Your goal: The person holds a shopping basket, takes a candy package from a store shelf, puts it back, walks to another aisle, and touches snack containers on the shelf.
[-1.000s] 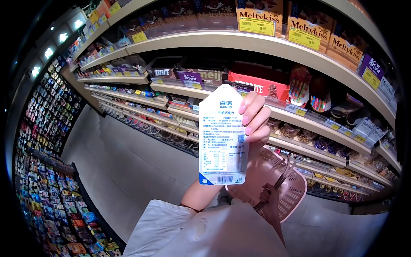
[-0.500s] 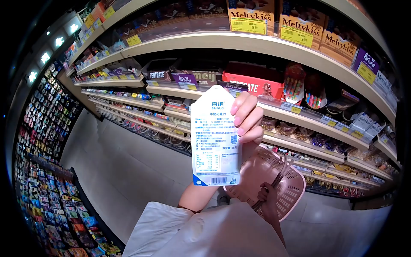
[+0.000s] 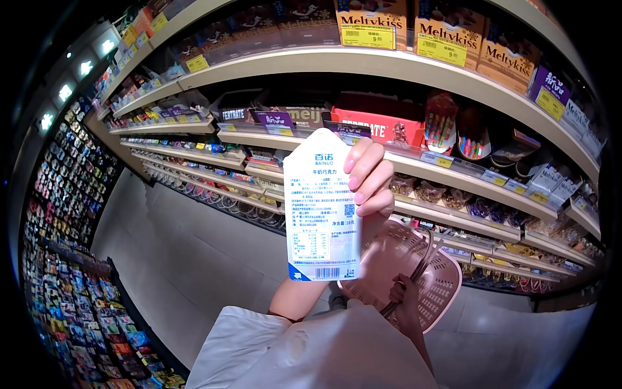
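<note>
My left hand (image 3: 369,175) is closed on the right edge of a flat white-and-blue milk chocolate pack (image 3: 321,211), its fingers curled over the front. The pack is upright, pointed at the top, with its printed back facing me: BAINUO lettering, a nutrition table and a barcode. Its other side and my thumb are hidden. Lower down, my right hand (image 3: 406,295) is wrapped round the handle of a pink plastic shopping basket (image 3: 447,282). The pack hides part of my left forearm and the basket's left side lies behind my arm.
Curved shelving ahead bears Meltykiss boxes (image 3: 372,23), a red Fertrate box (image 3: 382,120) and candy tubes (image 3: 440,126). Lower shelves hold bagged sweets (image 3: 479,211). A rack of small colourful packets (image 3: 84,311) stands on the left beside the grey floor (image 3: 175,246).
The pack and my left hand have shifted slightly left in view. The shelves have also shifted slightly left. My right hand stays on the basket handle.
</note>
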{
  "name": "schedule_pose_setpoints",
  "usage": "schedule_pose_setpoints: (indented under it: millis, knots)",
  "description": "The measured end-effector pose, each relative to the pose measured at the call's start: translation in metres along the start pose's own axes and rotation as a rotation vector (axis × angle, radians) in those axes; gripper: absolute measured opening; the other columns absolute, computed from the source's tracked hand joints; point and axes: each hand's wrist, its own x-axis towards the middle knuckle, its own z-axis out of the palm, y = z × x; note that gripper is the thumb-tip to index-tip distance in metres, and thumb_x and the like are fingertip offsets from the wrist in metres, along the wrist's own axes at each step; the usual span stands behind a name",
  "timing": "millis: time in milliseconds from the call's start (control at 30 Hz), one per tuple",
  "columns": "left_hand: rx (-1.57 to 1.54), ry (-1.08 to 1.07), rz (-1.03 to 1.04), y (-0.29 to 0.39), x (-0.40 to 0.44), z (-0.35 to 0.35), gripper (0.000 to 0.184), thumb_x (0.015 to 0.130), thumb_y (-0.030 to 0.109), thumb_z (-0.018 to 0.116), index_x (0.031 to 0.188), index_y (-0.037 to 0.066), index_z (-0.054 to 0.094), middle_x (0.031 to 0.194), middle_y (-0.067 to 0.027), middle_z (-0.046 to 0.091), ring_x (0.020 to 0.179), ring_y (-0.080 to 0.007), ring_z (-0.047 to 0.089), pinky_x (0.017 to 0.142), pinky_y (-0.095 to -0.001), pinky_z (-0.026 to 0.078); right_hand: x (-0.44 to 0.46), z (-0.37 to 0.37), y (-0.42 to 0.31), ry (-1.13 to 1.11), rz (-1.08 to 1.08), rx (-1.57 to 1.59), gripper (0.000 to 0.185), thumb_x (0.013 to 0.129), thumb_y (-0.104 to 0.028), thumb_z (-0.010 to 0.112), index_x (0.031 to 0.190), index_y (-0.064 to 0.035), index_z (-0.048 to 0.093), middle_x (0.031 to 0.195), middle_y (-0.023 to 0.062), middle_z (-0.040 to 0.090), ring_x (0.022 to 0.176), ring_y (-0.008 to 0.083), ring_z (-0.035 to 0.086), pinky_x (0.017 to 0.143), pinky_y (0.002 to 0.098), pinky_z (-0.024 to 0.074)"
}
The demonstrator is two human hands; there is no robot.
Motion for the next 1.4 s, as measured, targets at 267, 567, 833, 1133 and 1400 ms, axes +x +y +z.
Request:
schedule_pose_setpoints:
  millis: [267, 567, 833, 1133, 1400]
  knots:
    - [0.072, 0.052, 0.008, -0.001, -0.001, -0.003, 0.021, 0.087, 0.019, 0.043, 0.074, 0.005, 0.035, 0.064, -0.0037, 0.034, 0.056, -0.0129, 0.035, 0.049, -0.0234, 0.034, 0.0, -0.003, 0.0, 0.03, 0.005, 0.018, 0.018, 0.086, -0.017, 0.047, 0.073, -0.0037, 0.048, 0.046, -0.0063, 0.019, 0.037, 0.0041, 0.018, 0.036, 0.0212, 0.0142]
    - [1.235, 0.823, -0.017, -0.021, 0.004, -0.021, 0.02, 0.092, 0.023, 0.042, 0.082, 0.007, 0.047, 0.071, 0.0006, 0.052, 0.061, -0.0035, 0.048, 0.052, -0.0178, 0.04, 0.004, -0.009, 0.001, 0.033, 0.03, 0.062, 0.017, 0.086, -0.016, 0.046, 0.075, -0.0031, 0.047, 0.046, -0.0063, 0.021, 0.037, 0.0042, 0.019, 0.036, 0.0211, 0.0153]
    - [2.352, 0.47, -0.183, 0.01, 0.047, -0.062, 0.025, 0.08, 0.021, 0.061, 0.069, -0.001, 0.055, 0.053, -0.0045, 0.05, 0.051, -0.0057, 0.041, 0.048, -0.0233, 0.034, 0.0, -0.016, -0.002, 0.045, -0.029, 0.076, 0.018, 0.086, -0.016, 0.046, 0.072, -0.0036, 0.048, 0.046, -0.0068, 0.022, 0.036, 0.004, 0.02, 0.036, 0.0213, 0.0155]
    - [2.259, 0.359, 0.013, 0.022, 0.094, -0.089, 0.018, 0.084, 0.012, 0.057, 0.078, -0.005, 0.057, 0.068, -0.0046, 0.059, 0.06, -0.0047, 0.053, 0.054, -0.0203, 0.048, -0.007, -0.019, -0.009, 0.097, -0.064, 0.121, 0.017, 0.084, -0.014, 0.047, 0.072, -0.0027, 0.048, 0.047, -0.0068, 0.022, 0.037, 0.0041, 0.02, 0.037, 0.0217, 0.0156]
    - [2.49, 0.17, 0.371, 0.019, 0.11, -0.109, 0.014, 0.081, 0.01, 0.058, 0.079, -0.004, 0.056, 0.068, -0.0108, 0.058, 0.057, -0.0144, 0.055, 0.054, -0.0256, 0.043, -0.007, -0.031, -0.011, 0.13, -0.118, 0.144, 0.017, 0.084, -0.015, 0.048, 0.071, -0.0028, 0.049, 0.047, -0.0063, 0.022, 0.037, 0.0046, 0.02, 0.037, 0.0222, 0.0151]
